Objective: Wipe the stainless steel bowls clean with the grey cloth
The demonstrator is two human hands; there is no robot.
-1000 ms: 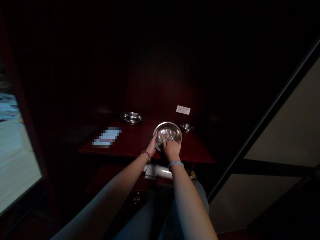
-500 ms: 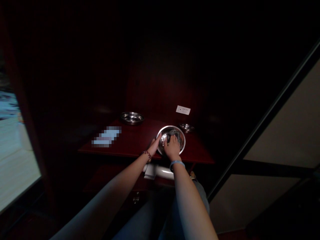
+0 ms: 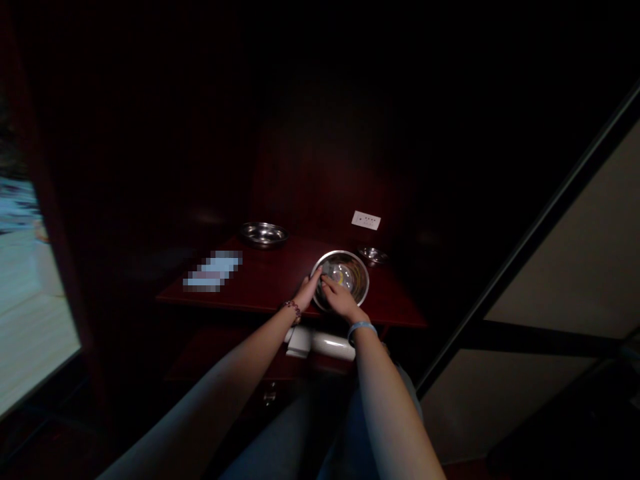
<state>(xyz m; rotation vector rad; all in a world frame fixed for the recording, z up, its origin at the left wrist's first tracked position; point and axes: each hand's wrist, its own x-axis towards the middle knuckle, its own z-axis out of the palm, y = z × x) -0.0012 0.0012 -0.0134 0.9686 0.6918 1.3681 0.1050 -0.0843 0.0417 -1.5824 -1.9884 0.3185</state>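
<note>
A shiny metal bowl (image 3: 357, 273) stands near the front edge of a dark red desk (image 3: 255, 287). My left hand (image 3: 307, 291), with a beaded bracelet at the wrist, grips the bowl's left rim. Inside the bowl, my right hand (image 3: 341, 298) presses a grey cloth (image 3: 328, 268) against the left inner wall, fingers closed on it. A light blue bangle circles my right wrist. Part of the cloth is hidden by my fingers.
A wide metal dish (image 3: 264, 233) sits at the desk's back left, a small metal bowl (image 3: 373, 255) at the back right below a white socket plate (image 3: 366, 220). A blurred pale item (image 3: 214, 271) lies left. White objects (image 3: 333, 346) rest on the lower shelf.
My right hand and the grey cloth have moved from the bowl's middle and right side to its left inner wall, uncovering the bottom. My left hand still holds the rim.
</note>
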